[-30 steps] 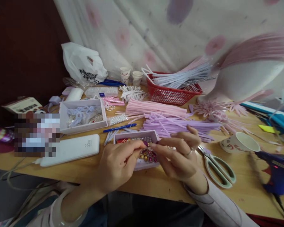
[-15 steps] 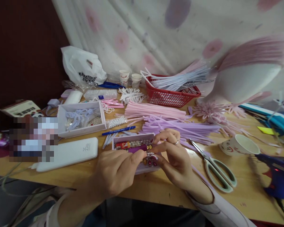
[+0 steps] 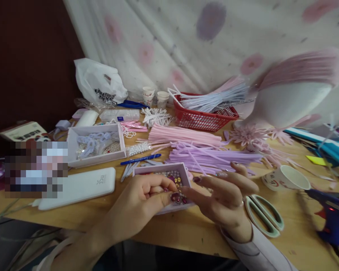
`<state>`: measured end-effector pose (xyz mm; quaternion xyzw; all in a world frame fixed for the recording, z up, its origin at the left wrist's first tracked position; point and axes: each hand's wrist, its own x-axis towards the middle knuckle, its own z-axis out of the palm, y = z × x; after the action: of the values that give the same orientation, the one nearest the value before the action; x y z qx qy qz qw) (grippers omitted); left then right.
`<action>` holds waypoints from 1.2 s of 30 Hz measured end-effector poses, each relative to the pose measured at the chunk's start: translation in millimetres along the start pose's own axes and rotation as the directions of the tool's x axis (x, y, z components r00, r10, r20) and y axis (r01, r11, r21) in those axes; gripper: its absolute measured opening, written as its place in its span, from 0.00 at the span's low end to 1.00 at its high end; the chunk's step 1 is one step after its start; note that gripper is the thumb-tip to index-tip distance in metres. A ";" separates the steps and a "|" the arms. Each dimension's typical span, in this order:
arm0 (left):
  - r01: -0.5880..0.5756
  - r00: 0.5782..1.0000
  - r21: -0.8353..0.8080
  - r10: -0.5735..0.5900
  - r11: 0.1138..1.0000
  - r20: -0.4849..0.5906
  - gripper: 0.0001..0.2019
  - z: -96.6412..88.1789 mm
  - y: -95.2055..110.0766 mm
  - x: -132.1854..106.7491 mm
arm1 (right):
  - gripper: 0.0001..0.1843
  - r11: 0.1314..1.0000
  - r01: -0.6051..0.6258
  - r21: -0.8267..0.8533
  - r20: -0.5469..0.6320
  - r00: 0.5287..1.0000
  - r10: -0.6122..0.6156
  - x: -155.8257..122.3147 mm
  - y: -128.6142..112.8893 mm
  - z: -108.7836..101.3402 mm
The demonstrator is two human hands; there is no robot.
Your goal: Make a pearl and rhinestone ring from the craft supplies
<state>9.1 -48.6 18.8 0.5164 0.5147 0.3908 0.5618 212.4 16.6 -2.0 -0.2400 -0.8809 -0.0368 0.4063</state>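
Note:
My left hand [image 3: 138, 210] is closed in a pinch above a small white box [image 3: 163, 166]. Between its thumb and fingertips is a small jewelled ornament with dark red stones [image 3: 184, 201], partly hidden by the fingers. My right hand [image 3: 224, 199] is just to the right, its fingers stretched out and apart. One right fingertip comes close to the ornament; whether it touches, I cannot tell. Pearl beads, gold-coloured beads [image 3: 177, 180] and other trinkets lie in the box, half covered by my left hand.
Purple pipe cleaners [image 3: 214, 158] and pink pipe cleaners [image 3: 183, 135] lie behind the box. Green-handled scissors [image 3: 264, 216], a paper cup [image 3: 288, 178] and a blue glue gun [image 3: 332, 214] are on the right. A white power bank [image 3: 81, 188] and a second box [image 3: 96, 162] stand left.
My right hand has drawn away to the right and its fingers have spread. The left hand stays over the box, pinching the ornament. Items in the box show differently now.

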 end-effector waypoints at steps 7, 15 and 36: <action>-0.157 0.984 0.178 0.169 0.972 -0.056 0.10 -2.8 -8.2 0.5 | 0.10 0.956 -0.082 0.283 0.063 0.996 0.067 13.4 -3.1 12.0; -0.217 0.972 0.270 0.233 0.938 -0.029 0.11 -6.3 -8.3 0.4 | 0.07 0.865 -0.240 0.441 0.177 0.968 0.179 9.7 -4.4 17.6; -0.215 0.976 -0.132 0.210 0.968 -0.052 0.17 -28.9 -34.8 -5.9 | 0.06 0.988 0.116 0.100 0.789 0.596 -0.150 131.1 -2.0 135.2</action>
<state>-23.5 -54.8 -12.4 0.5214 0.4390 0.4928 0.5409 44.4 101.4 4.3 -0.1572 -0.9854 0.0601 -0.0255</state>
